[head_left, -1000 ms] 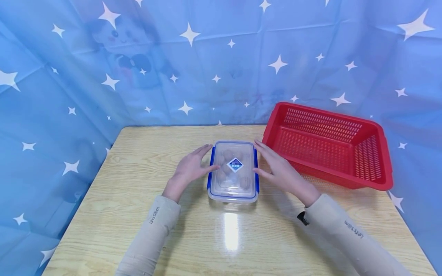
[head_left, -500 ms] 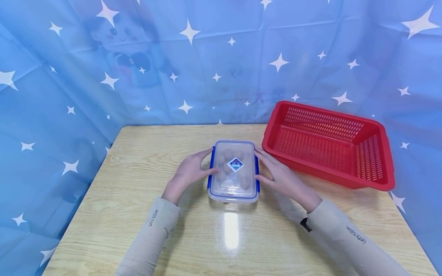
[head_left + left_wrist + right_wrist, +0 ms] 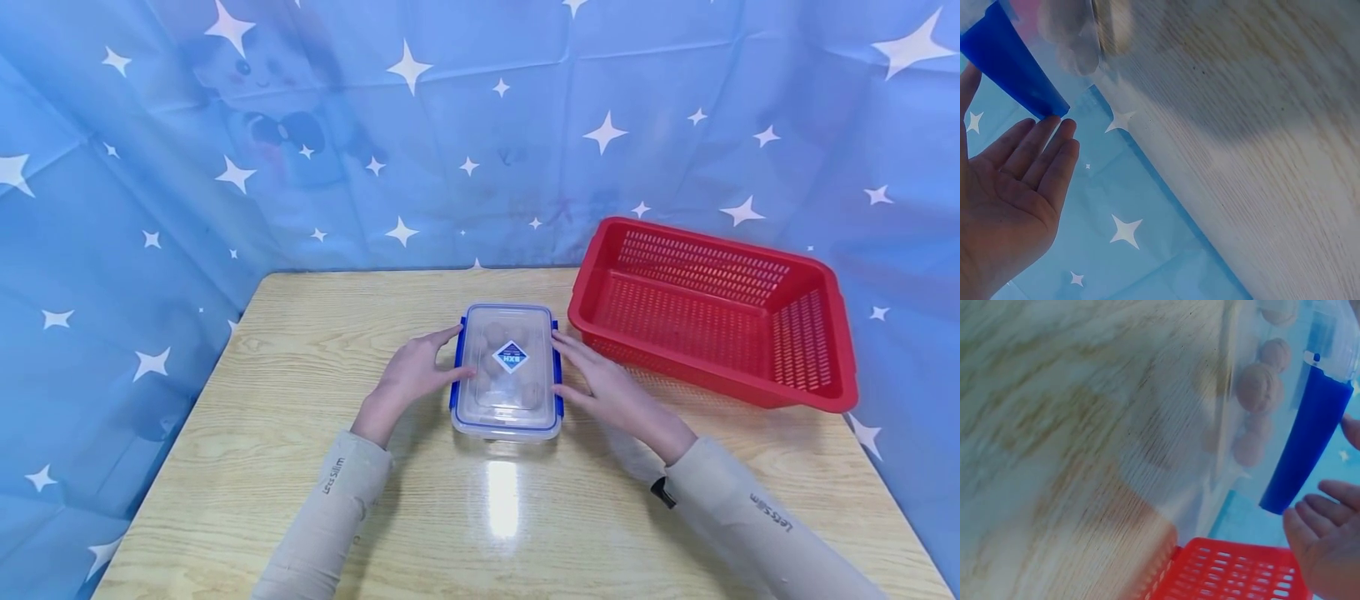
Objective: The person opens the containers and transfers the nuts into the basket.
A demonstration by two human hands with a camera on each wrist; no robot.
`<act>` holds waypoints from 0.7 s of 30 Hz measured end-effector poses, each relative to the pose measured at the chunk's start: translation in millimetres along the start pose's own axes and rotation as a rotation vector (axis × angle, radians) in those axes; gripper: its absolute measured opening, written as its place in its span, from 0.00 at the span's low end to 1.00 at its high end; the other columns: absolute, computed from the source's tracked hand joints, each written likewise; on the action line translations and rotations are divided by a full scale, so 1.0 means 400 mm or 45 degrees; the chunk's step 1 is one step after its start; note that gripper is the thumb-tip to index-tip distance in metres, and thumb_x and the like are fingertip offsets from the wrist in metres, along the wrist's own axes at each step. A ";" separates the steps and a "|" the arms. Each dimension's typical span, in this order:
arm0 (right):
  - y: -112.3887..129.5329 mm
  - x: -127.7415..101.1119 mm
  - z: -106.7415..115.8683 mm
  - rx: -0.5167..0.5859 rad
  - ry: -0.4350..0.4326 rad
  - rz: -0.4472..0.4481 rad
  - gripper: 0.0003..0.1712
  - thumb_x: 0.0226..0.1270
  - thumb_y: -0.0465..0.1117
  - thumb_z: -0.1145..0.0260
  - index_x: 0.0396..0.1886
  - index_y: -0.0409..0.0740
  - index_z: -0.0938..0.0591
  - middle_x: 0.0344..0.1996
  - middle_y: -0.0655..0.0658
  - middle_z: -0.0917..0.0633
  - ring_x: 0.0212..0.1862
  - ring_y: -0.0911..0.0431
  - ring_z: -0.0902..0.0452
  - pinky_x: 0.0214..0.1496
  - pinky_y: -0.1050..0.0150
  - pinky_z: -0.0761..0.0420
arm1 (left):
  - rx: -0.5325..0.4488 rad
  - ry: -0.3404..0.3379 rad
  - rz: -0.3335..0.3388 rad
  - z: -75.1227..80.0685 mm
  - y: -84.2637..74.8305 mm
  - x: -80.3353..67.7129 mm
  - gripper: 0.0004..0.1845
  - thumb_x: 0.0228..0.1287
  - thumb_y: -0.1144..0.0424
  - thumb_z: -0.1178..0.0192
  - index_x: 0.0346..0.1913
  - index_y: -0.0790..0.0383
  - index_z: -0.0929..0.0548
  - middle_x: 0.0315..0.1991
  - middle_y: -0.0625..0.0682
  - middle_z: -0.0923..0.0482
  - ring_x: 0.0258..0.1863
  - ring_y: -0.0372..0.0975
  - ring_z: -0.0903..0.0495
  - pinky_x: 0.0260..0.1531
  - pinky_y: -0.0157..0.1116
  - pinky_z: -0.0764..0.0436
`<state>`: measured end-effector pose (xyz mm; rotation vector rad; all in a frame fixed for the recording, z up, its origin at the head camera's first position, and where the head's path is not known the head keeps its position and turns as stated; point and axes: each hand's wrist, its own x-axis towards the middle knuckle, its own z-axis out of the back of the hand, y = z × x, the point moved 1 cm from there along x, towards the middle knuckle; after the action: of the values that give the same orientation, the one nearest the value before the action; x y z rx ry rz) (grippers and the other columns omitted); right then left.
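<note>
A clear plastic food container (image 3: 506, 421) with a blue-edged lid lies flat on the table. Several walnuts (image 3: 1259, 387) show through its wall. My left hand (image 3: 416, 367) is at its left side: the fingertips touch the lower edge of the blue side latch (image 3: 1013, 69), and the thumb lies over the lid's edge. On the opposite side, the fingers of my right hand (image 3: 611, 387) are by the other blue latch (image 3: 1310, 437), fairly straight, fingertips at its lower edge. Both latches hang at the container's sides; whether they are fastened I cannot tell.
A red perforated plastic basket (image 3: 708, 379) stands at the back right, close behind my right hand. The wooden table (image 3: 300, 333) ends at a blue star-patterned curtain (image 3: 450, 125) at the back and sides.
Both hands have come in closer to the container, fingers now at its side latches. The container and basket stay in place.
</note>
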<state>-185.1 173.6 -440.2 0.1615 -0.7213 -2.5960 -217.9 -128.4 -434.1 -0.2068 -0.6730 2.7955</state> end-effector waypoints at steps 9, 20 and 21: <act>-0.005 0.004 -0.003 0.024 0.043 -0.020 0.42 0.71 0.57 0.38 0.79 0.54 0.42 0.79 0.46 0.41 0.79 0.40 0.45 0.73 0.38 0.30 | -0.017 -0.004 0.022 0.000 0.002 -0.004 0.44 0.58 0.36 0.34 0.74 0.50 0.33 0.71 0.55 0.28 0.70 0.51 0.28 0.70 0.51 0.26; -0.010 0.020 -0.007 0.044 0.020 0.025 0.41 0.72 0.57 0.39 0.79 0.52 0.40 0.79 0.45 0.40 0.78 0.39 0.45 0.73 0.38 0.30 | -0.015 -0.001 0.042 0.001 0.005 -0.009 0.45 0.58 0.35 0.35 0.75 0.51 0.34 0.71 0.54 0.29 0.70 0.52 0.29 0.70 0.50 0.26; -0.011 0.023 -0.008 0.047 0.019 0.030 0.40 0.72 0.57 0.40 0.79 0.52 0.40 0.79 0.45 0.40 0.78 0.39 0.45 0.73 0.38 0.30 | -0.015 -0.004 0.043 0.001 0.006 -0.010 0.45 0.58 0.35 0.35 0.75 0.51 0.34 0.71 0.55 0.29 0.70 0.52 0.29 0.70 0.50 0.26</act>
<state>-194.3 171.2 -445.2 0.1826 -0.7619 -2.5573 -214.7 -131.7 -434.5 -0.2178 -0.6934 2.8250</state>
